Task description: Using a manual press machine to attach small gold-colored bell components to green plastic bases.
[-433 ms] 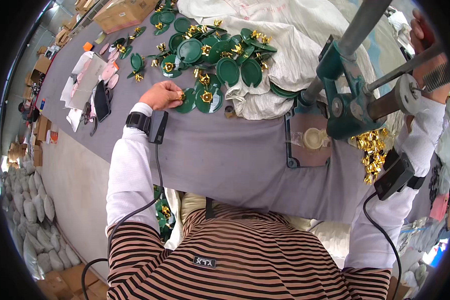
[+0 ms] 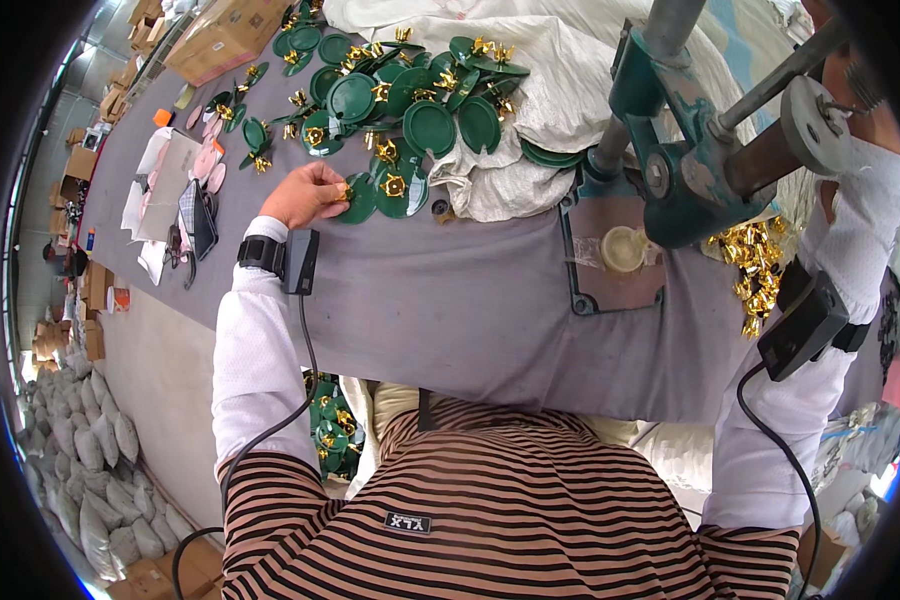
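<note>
A green disc [image 2: 358,200] with gold fitting was pinched by the left hand [image 2: 305,195]: pick-up step. The right hand [image 2: 850,80] was mostly hidden by the press lever [image 2: 770,80]; grip unclear. Carrying the disc to the press die [image 2: 622,248] was judged next.

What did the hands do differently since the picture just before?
Hardly anything. The left hand stays at the near edge of the green discs, fingers pinching a gold piece on one disc. The right hand is still up at the press lever. The pile of gold pieces and the green press did not move.
</note>
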The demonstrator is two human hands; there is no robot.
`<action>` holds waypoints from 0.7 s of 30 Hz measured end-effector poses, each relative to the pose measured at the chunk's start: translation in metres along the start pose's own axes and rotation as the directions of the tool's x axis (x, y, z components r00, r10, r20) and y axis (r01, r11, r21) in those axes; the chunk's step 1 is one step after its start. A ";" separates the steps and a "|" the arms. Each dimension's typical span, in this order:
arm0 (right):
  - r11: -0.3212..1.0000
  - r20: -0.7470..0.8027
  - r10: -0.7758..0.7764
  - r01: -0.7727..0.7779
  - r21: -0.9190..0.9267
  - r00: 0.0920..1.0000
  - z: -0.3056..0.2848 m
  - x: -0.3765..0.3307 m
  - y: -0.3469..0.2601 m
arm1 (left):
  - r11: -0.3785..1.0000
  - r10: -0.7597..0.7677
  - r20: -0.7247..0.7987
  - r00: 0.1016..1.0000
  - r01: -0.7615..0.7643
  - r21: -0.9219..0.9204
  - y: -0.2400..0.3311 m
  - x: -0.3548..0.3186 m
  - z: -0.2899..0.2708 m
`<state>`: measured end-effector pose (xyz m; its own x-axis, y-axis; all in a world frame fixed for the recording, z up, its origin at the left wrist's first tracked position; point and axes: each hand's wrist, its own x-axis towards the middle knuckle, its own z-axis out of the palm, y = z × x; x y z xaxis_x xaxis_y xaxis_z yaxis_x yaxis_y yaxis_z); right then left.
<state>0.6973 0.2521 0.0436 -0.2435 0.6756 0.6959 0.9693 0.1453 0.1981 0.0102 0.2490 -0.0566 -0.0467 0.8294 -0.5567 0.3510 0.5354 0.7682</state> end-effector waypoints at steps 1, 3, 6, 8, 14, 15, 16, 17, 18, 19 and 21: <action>0.998 0.031 0.017 -0.015 -0.053 0.999 -0.087 -0.003 -0.127 | 0.999 0.024 0.046 0.999 -0.023 -0.022 0.000 0.011 0.004; 0.990 0.091 0.056 -0.044 -0.134 0.994 -0.036 -0.030 0.000 | 0.999 0.048 0.088 0.995 -0.048 -0.013 0.002 0.025 0.011; 0.981 0.149 0.095 -0.067 -0.181 0.984 -0.053 -0.043 -0.021 | 0.998 0.059 0.113 0.992 -0.060 0.011 -0.001 0.029 0.010; 0.968 0.171 -0.029 0.070 -0.240 0.985 -0.063 -0.032 -0.035 | 0.998 0.060 0.122 0.991 -0.064 0.028 -0.004 0.029 0.007; 0.945 0.132 0.068 -0.021 -0.327 0.989 -0.049 -0.034 -0.055 | 0.998 0.046 0.112 0.993 -0.040 -0.053 -0.011 0.026 0.005; 0.953 0.130 0.065 -0.023 -0.303 0.989 -0.049 -0.034 -0.058 | 0.999 0.048 0.091 0.995 -0.050 0.016 -0.004 0.023 0.009; 0.960 0.127 0.063 -0.025 -0.278 0.990 -0.049 -0.034 -0.061 | 0.995 0.052 0.070 0.996 -0.058 0.084 0.002 0.021 0.013; 0.967 0.124 0.060 -0.027 -0.252 0.990 -0.050 -0.034 -0.065 | 0.995 0.050 0.070 0.996 -0.056 0.086 0.007 0.020 0.016; 0.973 0.119 0.059 -0.030 -0.228 0.991 -0.051 -0.032 -0.067 | 0.985 0.034 0.064 0.997 -0.044 0.166 0.014 0.020 0.018; 0.978 0.114 0.058 -0.033 -0.204 0.992 -0.052 -0.031 -0.070 | 0.969 0.018 0.058 0.998 -0.032 0.246 0.017 0.020 0.020; 0.986 0.104 0.061 -0.044 -0.159 0.993 -0.055 -0.030 -0.074 | 0.977 0.011 0.071 0.997 -0.026 0.214 0.016 0.024 0.018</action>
<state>0.6316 0.1814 0.0459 -0.1795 0.7548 0.6309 0.9615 -0.0010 0.2748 0.0309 0.2747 -0.0637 0.0234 0.8221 -0.5688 0.5439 0.4670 0.6973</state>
